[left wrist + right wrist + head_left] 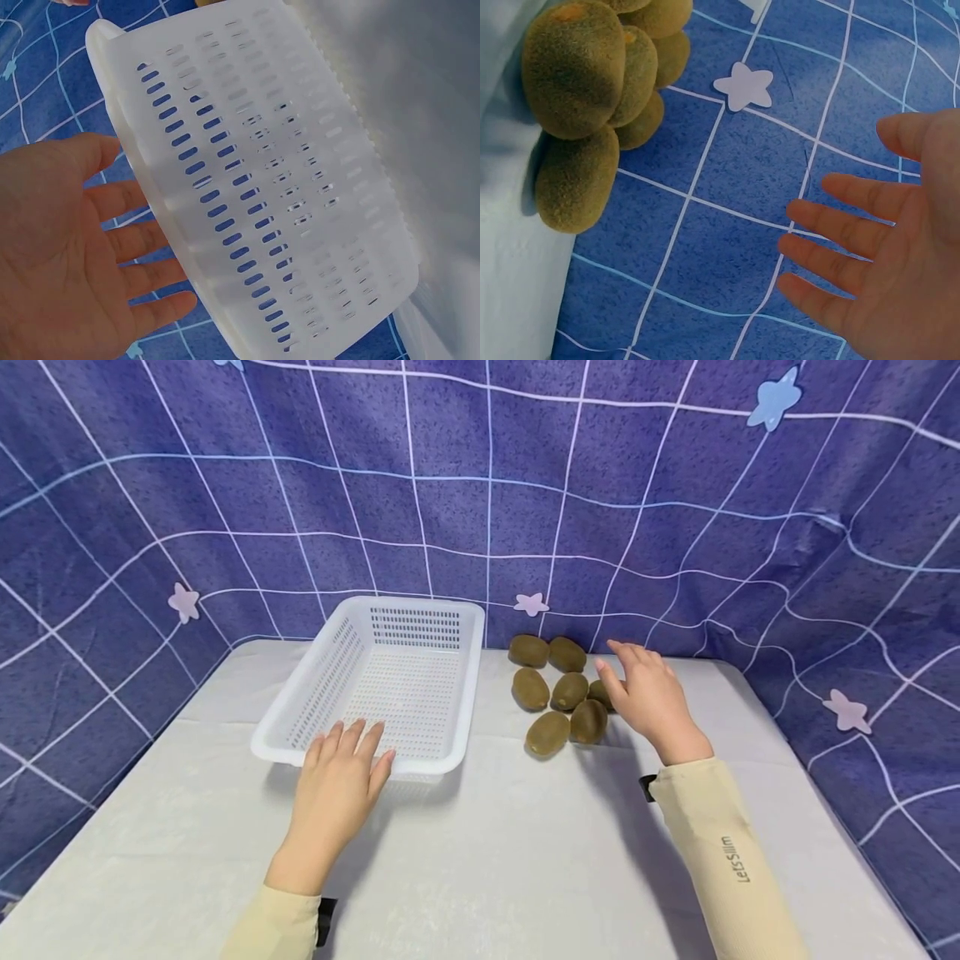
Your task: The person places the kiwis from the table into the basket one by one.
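Note:
A white plastic basket [468,693] with slotted walls stands on the table, left of centre. My left hand [337,785] is at its near rim, fingers extended over the edge; in the left wrist view those fingers [142,244] spread beside the slotted basket wall [247,187]. To the basket's right lies a group of several brown kiwis [547,733]. Over the right side of that group my right hand [652,702] hovers with fingers extended, partly covering one kiwi [600,693]. From the right wrist camera, the right palm [900,255] holds nothing, apart from the kiwis [574,71].
A white cloth covers the table [480,877]. Behind and at both sides hangs a blue curtain [450,510] with a pale grid and star shapes, meeting the table's back edge close behind the basket and kiwis.

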Demonstrator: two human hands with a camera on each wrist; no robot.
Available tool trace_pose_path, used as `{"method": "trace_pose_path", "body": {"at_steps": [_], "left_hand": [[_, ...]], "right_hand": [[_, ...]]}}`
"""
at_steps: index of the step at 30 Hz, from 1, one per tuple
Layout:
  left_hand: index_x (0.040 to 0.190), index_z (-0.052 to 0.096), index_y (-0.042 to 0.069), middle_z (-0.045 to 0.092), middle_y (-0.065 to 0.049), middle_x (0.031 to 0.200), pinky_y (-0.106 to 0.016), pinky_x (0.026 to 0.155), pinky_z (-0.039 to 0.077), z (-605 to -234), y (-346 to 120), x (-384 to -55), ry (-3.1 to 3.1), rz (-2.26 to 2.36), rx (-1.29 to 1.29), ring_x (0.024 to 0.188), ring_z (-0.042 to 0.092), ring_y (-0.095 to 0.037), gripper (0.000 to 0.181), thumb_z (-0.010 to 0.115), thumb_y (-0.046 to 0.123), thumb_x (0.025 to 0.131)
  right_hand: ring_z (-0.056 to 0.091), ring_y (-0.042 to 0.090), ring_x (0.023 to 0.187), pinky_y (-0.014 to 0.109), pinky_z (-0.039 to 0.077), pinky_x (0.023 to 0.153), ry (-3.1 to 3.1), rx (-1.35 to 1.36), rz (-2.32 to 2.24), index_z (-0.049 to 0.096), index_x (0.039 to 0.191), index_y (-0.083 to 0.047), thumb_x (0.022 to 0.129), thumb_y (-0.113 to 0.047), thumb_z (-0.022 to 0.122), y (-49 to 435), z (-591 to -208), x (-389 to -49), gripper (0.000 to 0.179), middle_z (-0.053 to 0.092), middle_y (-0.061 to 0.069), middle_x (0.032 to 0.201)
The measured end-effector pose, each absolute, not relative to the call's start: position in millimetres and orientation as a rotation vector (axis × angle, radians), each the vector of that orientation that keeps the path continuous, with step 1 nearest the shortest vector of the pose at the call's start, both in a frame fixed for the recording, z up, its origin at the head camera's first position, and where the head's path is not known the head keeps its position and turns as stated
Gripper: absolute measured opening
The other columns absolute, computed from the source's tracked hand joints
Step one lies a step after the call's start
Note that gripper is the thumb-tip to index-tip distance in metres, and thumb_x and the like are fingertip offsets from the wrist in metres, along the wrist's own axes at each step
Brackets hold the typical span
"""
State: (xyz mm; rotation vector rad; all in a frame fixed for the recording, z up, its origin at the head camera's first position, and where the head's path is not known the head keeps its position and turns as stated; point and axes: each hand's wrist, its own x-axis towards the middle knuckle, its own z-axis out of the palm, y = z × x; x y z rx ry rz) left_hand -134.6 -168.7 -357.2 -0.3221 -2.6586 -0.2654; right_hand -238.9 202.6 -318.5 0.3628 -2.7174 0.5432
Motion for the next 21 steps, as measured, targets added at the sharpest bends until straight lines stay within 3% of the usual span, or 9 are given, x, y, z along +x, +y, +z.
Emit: {"method": "trace_pose_path", "body": {"at_steps": [21], "left_hand": [[0.130,0.057,0.002,0.057,-0.023,0.128,-0.066,0.103,0.030,-364.1,-167.5,-135.8,-2.721,-0.346,-0.308,0.122,0.047,-0.047,0.042,0.052,0.029,0.099]], "right_hand": [[0.039,0.043,0.130,0.062,0.031,0.104,-2.755,0.337,0.501,0.045,0.139,0.002,0.103,-0.035,0.040,202.0,-328.2,-237.1,0.052,0.047,0.025,0.138]]}}
